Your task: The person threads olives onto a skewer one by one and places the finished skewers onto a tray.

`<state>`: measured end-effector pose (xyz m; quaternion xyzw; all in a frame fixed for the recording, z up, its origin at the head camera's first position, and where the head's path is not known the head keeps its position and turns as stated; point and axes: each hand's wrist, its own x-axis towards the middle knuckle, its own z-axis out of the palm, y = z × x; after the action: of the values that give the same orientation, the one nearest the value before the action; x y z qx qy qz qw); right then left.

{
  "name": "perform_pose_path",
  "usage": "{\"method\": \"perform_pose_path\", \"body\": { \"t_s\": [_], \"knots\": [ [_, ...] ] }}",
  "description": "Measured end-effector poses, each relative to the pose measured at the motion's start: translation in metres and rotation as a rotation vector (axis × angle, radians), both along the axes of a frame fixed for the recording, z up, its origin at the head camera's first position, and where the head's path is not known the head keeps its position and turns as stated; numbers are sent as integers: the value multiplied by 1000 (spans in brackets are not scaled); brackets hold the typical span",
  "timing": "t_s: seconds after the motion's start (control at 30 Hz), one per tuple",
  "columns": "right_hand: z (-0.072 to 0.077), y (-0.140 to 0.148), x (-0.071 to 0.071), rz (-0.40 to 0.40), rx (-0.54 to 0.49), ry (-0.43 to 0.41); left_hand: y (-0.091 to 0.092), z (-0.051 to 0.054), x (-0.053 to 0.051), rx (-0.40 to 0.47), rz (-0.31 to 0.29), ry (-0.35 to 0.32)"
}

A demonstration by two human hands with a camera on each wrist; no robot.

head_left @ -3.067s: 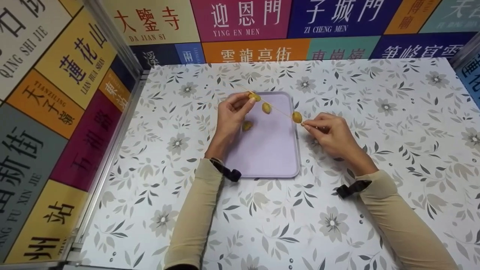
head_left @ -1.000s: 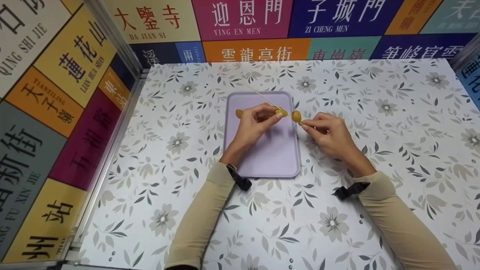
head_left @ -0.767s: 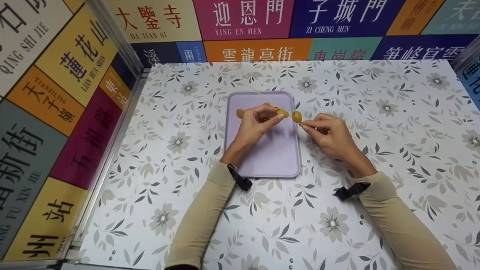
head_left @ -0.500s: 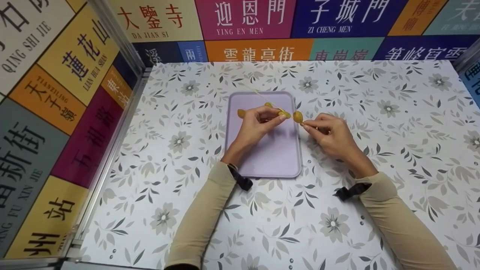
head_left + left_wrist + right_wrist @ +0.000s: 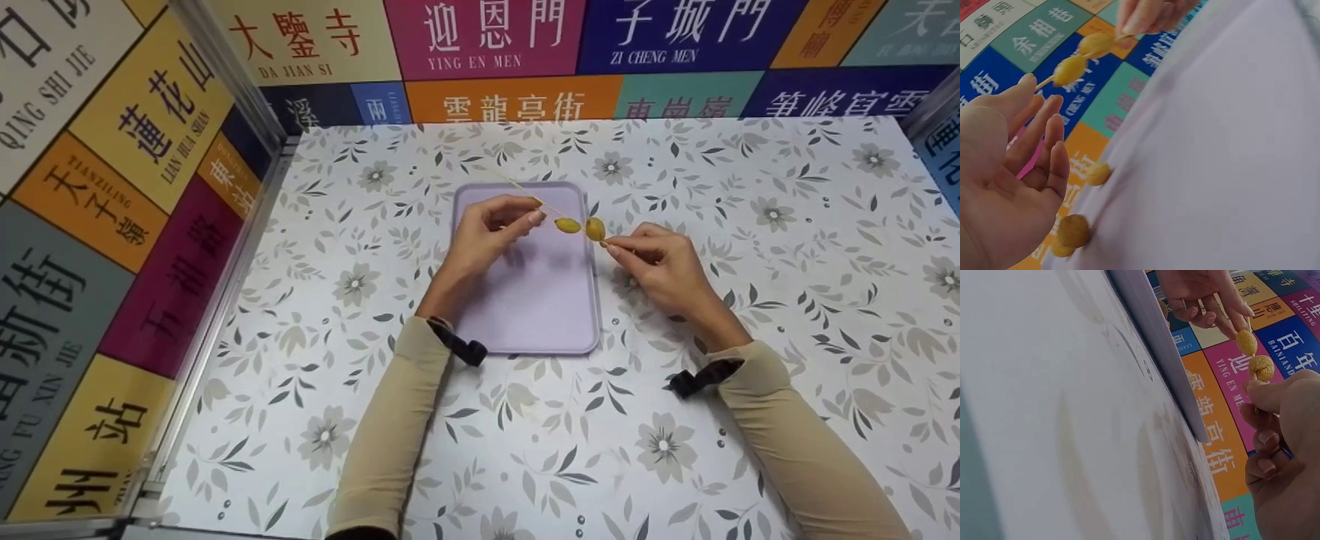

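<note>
Two wrinkled yellow-green, olive-shaped fruits sit on a thin wooden skewer [image 5: 517, 184]. The lower fruit [image 5: 595, 229] is just beyond the right fingertips, and the upper fruit [image 5: 568, 225] is close against it. My right hand [image 5: 660, 266] pinches the skewer's near end between thumb and index finger. Farther up, my left hand [image 5: 480, 236] holds the stick between thumb and index fingertips, its other fingers loosely bent in the left wrist view. Below is a lavender tray [image 5: 536, 322]. More loose fruits, one [image 5: 1098, 174] and another [image 5: 1074, 230], lie there, hidden behind the left hand in the head view.
A white table [image 5: 300, 420] printed with grey flowers and leaves surrounds the tray. Colourful panels with Chinese lettering [image 5: 491, 37] rise along the back and left side. A metal frame edge [image 5: 217, 300] runs along the table's left.
My left hand went right with the upper fruit, bringing it down the skewer near the lower one. It has since let go of that fruit and drawn back left. My right hand stays nearly still.
</note>
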<state>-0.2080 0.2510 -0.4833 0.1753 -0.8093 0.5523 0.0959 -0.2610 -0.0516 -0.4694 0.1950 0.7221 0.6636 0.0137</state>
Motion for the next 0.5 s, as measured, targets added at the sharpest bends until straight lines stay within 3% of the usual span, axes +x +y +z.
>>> {"method": "perform_pose_path", "body": {
  "t_s": [0.13,0.3,0.4,0.5],
  "knots": [
    [-3,2,-2,-9,-40,1,-16,7,-4,-40,91,32],
    [-6,4,-3,-13,-81,9,-33,11,-7,-223,208,19],
    [-10,6,-4,-10,-99,-5,-44,10,-8,-323,213,1],
    [-13,8,-5,-2,-98,-13,-54,8,-9,-434,180,-8]
  ]
}}
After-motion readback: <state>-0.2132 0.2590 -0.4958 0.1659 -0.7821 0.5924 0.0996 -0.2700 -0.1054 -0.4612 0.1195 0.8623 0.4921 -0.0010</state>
